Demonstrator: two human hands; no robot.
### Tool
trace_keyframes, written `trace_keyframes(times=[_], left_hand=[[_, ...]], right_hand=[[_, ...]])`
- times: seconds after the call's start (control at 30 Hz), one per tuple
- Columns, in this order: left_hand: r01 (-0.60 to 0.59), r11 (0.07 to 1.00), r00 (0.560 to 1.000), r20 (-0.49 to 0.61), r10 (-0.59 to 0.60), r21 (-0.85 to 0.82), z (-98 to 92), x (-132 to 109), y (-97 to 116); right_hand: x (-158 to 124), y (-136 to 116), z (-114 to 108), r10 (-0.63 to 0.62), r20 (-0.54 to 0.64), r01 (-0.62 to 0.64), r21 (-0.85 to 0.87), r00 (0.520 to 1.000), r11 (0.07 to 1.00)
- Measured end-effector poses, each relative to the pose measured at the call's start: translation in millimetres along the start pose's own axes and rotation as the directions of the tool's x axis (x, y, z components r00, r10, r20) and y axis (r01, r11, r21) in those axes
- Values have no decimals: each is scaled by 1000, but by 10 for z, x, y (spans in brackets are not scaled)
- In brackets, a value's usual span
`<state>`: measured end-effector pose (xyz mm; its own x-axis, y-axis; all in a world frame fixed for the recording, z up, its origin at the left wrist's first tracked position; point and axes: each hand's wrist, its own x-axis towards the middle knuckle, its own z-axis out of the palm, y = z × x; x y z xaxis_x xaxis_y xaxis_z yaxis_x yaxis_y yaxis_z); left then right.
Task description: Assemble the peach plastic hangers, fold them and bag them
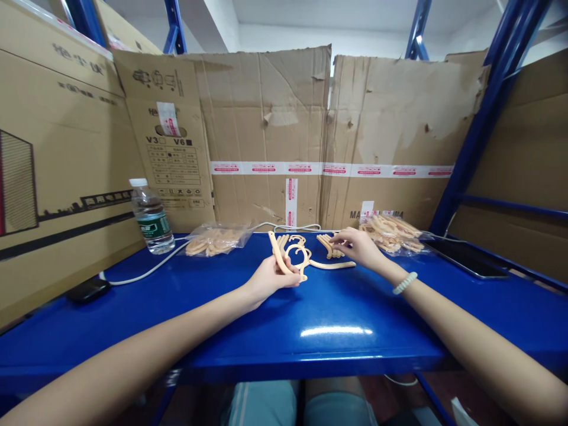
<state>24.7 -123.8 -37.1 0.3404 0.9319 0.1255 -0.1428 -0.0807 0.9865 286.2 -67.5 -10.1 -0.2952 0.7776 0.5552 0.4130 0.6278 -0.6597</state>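
My left hand (268,278) is closed round a beige plastic hanger-shaped piece (296,255), holding it tilted just above the blue metal table (310,319). My right hand (359,245), a white bead bracelet on its wrist, reaches to a small stack of similar beige pieces (331,245) lying on the table, with its fingertips pinched on them. A long thin beige part (335,265) lies flat between the two hands.
A clear bag of beige pieces (215,239) lies at the back left, and another bagged pile (393,232) at the back right. Also here: a water bottle (152,218), a black phone (87,290), a white cable (146,271), a dark tablet (465,257). Cardboard boxes (266,130) wall the table.
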Motion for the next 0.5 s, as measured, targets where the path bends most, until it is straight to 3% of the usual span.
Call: trace_keyframes(times=[0.13, 0.3, 0.4, 0.5], left_hand=[[18, 1000, 1000, 26, -18, -22, 14, 1, 15], [9, 999, 997, 72, -6, -33, 19, 2, 27], [-12, 999, 997, 76, 15, -35, 3, 10, 28], [-33, 999, 997, 63, 35, -33, -17, 19, 37]], right_hand=[[61, 200, 13, -68, 103, 81, -132, 992, 988], [60, 315, 124, -92, 147, 113, -140, 985, 984], [57, 281, 140, -83, 97, 92, -85, 992, 992], [25, 158, 158, -39, -44, 40, 14, 998, 999]])
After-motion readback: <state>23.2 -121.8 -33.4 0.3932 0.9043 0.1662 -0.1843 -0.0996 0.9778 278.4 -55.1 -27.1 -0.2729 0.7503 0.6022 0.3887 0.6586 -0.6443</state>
